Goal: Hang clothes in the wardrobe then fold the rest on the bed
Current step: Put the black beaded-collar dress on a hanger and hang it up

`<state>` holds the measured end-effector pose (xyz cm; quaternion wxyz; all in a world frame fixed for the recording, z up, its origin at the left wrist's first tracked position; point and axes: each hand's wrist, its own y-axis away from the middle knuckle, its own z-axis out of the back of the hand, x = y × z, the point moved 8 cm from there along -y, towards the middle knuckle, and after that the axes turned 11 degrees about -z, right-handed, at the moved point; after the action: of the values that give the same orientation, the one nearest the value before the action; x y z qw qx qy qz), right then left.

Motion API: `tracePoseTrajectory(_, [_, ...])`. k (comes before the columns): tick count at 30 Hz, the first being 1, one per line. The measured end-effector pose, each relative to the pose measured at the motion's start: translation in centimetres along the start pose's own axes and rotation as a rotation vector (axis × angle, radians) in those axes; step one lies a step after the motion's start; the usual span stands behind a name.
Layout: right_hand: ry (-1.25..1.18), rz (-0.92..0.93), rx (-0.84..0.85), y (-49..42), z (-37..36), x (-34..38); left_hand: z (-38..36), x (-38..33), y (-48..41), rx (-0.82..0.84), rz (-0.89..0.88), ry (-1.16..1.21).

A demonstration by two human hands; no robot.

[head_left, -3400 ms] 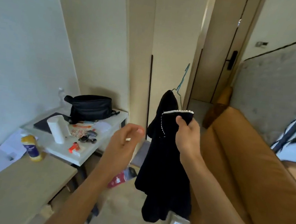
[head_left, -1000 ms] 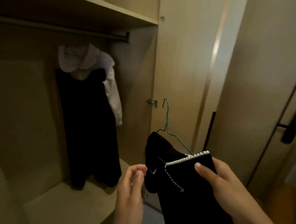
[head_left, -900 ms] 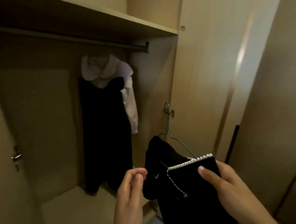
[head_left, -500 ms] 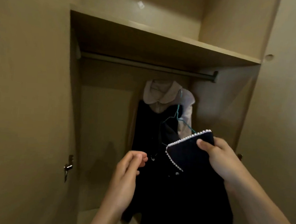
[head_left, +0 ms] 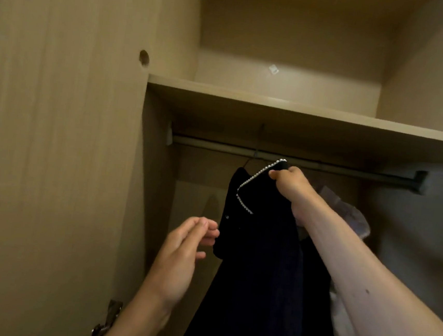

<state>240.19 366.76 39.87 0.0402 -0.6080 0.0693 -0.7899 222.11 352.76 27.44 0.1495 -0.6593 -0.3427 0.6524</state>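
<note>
A black garment (head_left: 257,266) with a pearl-trimmed collar hangs on a thin wire hanger (head_left: 255,155). My right hand (head_left: 291,185) grips it at the collar and holds it high, level with the wardrobe rail (head_left: 350,170). The hanger's hook rises past the rail; I cannot tell whether it rests on it. My left hand (head_left: 183,248) hovers just left of the garment with fingers loosely bent, holding nothing. Behind my right forearm a pale garment (head_left: 346,212) hangs from the rail, mostly hidden.
The wardrobe's shelf (head_left: 301,110) runs just above the rail. Its left side panel (head_left: 153,188) stands close to my left hand. A metal hinge (head_left: 108,322) sits low on the open door (head_left: 54,151) at left.
My right hand has lifted the black garment from chest height up to the rail. My view has tilted upward and moved closer. My left hand stays beside the garment.
</note>
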Motion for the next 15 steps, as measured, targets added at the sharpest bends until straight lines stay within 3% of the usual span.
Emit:
tracePoseTrajectory(7, [0.126, -0.040, 0.032, -8.3, -4.4, 0.0, -0.2, 1.5, -3.1, -0.039, 0.013, -0.032])
tracePoseTrajectory(15, [0.278, -0.070, 0.010, -11.3, -6.3, -4.1, -0.4, 4.1, -3.5, -0.042, 0.068, -0.052])
